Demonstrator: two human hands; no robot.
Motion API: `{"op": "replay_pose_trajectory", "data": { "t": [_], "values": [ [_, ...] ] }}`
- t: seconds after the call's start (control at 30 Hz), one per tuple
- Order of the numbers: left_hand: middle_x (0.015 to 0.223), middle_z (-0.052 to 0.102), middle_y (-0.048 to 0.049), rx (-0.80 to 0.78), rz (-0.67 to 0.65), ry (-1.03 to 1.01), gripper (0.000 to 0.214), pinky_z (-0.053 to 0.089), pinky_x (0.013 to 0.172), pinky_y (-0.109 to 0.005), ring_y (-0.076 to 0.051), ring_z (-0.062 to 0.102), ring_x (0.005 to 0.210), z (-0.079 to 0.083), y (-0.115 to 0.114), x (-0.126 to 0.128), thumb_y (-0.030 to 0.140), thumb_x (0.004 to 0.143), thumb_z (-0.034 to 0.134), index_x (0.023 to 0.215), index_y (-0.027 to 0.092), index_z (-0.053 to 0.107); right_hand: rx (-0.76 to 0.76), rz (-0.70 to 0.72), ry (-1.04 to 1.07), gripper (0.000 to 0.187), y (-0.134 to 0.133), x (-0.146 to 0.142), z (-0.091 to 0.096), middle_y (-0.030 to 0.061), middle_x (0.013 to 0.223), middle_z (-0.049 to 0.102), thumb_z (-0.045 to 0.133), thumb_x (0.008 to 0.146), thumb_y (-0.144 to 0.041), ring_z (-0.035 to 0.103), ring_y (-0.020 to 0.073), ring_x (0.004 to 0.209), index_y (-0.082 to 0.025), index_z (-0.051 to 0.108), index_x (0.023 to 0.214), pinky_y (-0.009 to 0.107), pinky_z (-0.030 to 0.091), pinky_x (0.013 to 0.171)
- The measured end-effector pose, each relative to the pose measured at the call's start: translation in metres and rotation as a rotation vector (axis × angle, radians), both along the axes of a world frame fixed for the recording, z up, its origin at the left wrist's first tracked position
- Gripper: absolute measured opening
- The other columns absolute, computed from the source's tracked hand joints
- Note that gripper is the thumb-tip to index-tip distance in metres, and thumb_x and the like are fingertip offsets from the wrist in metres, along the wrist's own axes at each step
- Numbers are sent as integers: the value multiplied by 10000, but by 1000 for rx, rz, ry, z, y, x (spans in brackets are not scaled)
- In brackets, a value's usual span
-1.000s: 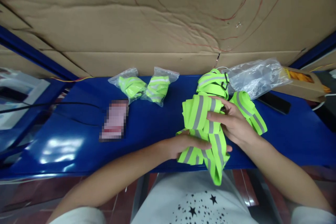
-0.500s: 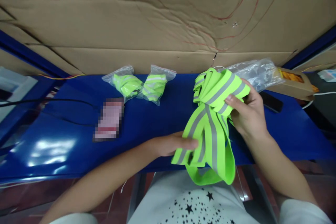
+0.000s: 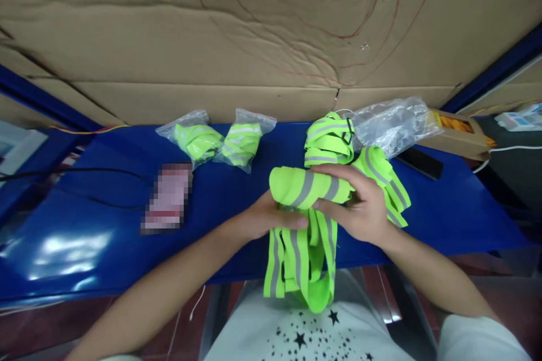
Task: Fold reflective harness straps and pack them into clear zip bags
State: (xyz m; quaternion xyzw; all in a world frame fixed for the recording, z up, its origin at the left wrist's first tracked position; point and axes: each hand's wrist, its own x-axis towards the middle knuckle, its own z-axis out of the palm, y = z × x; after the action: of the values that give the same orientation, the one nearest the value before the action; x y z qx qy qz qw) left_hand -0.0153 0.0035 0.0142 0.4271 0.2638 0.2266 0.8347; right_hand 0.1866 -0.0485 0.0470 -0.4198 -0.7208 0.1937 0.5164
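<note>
Between my hands is a bundle of neon-yellow reflective straps [image 3: 302, 245] with grey stripes. Its upper part is folded or rolled into a thick pad, and loops hang down over the table's front edge. My right hand [image 3: 359, 203] grips the right end of the pad, thumb in front. Below the left end, my left hand [image 3: 279, 220] closes on the straps with the thumb across the front; its other fingers are hidden behind. Dark buckles show among the hanging loops. Beyond my right hand lie a coiled reflective strap bundle [image 3: 328, 141] and a looser one [image 3: 383, 180].
Two zip bags, a left bag of straps [image 3: 197, 141] and a right bag of straps [image 3: 242, 144], lie at the back of the blue table [image 3: 114, 192]. A blurred-out phone-like object [image 3: 167, 197], clear plastic [image 3: 393, 124], a black phone [image 3: 421, 162] and a cardboard box [image 3: 459, 132] are also there.
The held straps have come away from the pile at the right and moved left and nearer me. Their upper part is now folded up; the remaining bundles show on the table.
</note>
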Motion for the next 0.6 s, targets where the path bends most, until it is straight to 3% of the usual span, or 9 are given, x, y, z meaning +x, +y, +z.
{"op": "replay_pose_trajectory", "data": {
  "t": [0.1, 0.23, 0.43, 0.6],
  "values": [
    [868, 773, -52, -196, 32, 56, 565, 568, 793, -348, -216, 708, 771, -5, -17, 12, 311, 535, 997, 1002, 117, 745, 49, -37, -24, 364, -1, -9, -4, 27, 1168, 778, 774, 887, -259, 749, 238, 1049, -289, 703, 1243, 384, 644, 899],
    [830, 764, -49, -328, -15, 28, 503, 573, 744, -332, -192, 700, 716, -11, -26, 21, 282, 533, 997, 945, 123, 756, 59, -49, 6, 388, 0, -12, -8, 15, 1155, 777, 774, 871, -211, 752, 230, 1025, -291, 701, 1244, 370, 648, 890],
    [825, 751, -79, -197, -179, -54, 290, 572, 810, -340, -195, 700, 772, -7, -17, 15, 320, 709, 898, 836, 95, 766, -84, -26, 21, 383, -3, -8, -9, 2, 1111, 776, 777, 875, -204, 759, 208, 858, -319, 712, 1234, 335, 661, 757],
    [1003, 789, -90, -116, -347, -33, 320, 562, 797, -293, -190, 713, 858, -3, -13, 9, 290, 750, 860, 1006, 112, 791, -78, -22, 11, 409, -3, 4, -4, -9, 1145, 768, 802, 858, -195, 753, 208, 939, -341, 715, 1231, 307, 640, 805]
  ]
}}
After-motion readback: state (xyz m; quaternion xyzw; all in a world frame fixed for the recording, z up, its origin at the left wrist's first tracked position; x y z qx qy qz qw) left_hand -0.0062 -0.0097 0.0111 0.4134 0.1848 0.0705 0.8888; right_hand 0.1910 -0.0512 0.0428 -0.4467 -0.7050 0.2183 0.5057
